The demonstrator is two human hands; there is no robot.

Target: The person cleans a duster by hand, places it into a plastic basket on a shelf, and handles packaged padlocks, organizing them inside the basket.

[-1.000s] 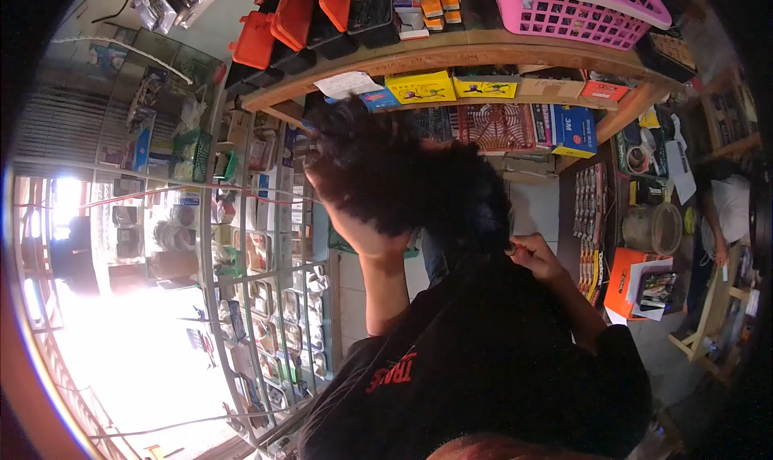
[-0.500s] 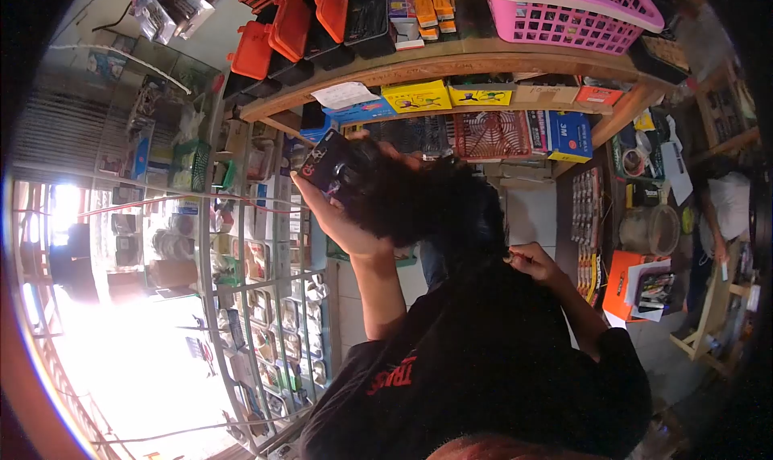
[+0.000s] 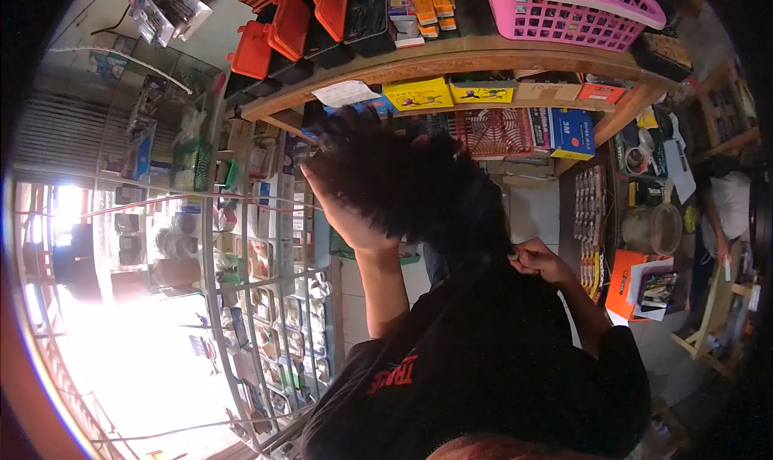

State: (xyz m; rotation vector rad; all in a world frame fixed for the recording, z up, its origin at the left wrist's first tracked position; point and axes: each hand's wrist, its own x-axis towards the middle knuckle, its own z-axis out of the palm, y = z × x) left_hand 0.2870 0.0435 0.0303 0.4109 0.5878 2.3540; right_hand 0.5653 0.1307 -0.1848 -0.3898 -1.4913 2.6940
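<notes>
A black feather duster [image 3: 403, 178] with fluffy, frayed edges stretches across the middle of the view. Its lower right end runs to my right hand [image 3: 538, 263], whose fingers are closed around the handle. My left hand [image 3: 350, 218] is palm up under the feathers, thumb at the left edge. The dark printed box it held a moment ago is now covered by the duster, and most of my left fingers are hidden too.
Ahead is a wooden shelf [image 3: 451, 64] with a pink basket [image 3: 564, 21], orange-lidded boxes [image 3: 290, 29] and yellow boxes [image 3: 419, 94]. At left stands a glass case [image 3: 209, 259] of small goods. An orange box [image 3: 624, 283] and another person's hand [image 3: 721, 246] are at right.
The duster has moved up and left over my left hand, covering the dark box that showed before. Both hands have shifted only slightly.
</notes>
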